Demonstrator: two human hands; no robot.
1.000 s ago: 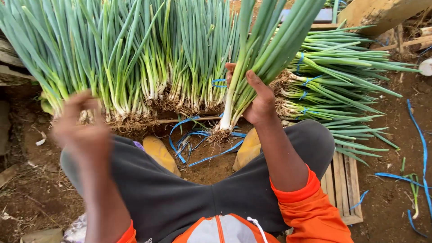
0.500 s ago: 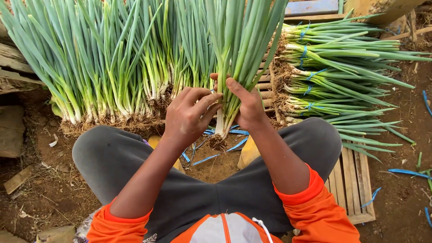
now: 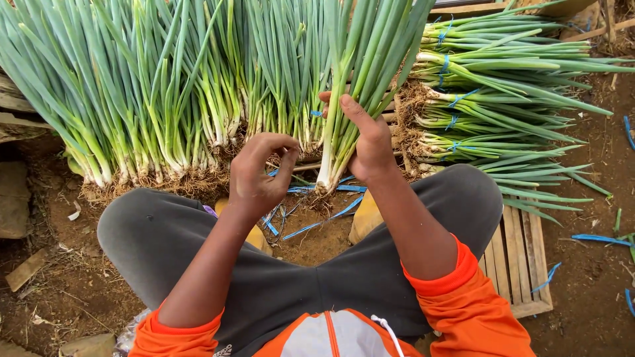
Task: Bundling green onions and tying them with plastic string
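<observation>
1. Bunch [image 3: 360, 99] of green onions stands upright between the knees, roots just above the soil, held only by the right hand [image 3: 367, 142], fingers clamped round its lower stalks. With no tie visible on it, a slack grip could let stalks slide out and scatter.
2. Left hand [image 3: 261, 175] hangs just beside the bunch, fingers curled together, thumb near fingertips; whether it pinches anything I cannot tell. One-handed support may let the tall leaves tip and crease.
3. Blue strips [image 3: 317, 221] lie on the dirt under the roots; soil could foul them.
4. Row [image 3: 152, 99] leaning behind could be knocked over.
5. Tied bundles [image 3: 489, 99] at the crate's [image 3: 522, 251] far edge might roll off.
</observation>
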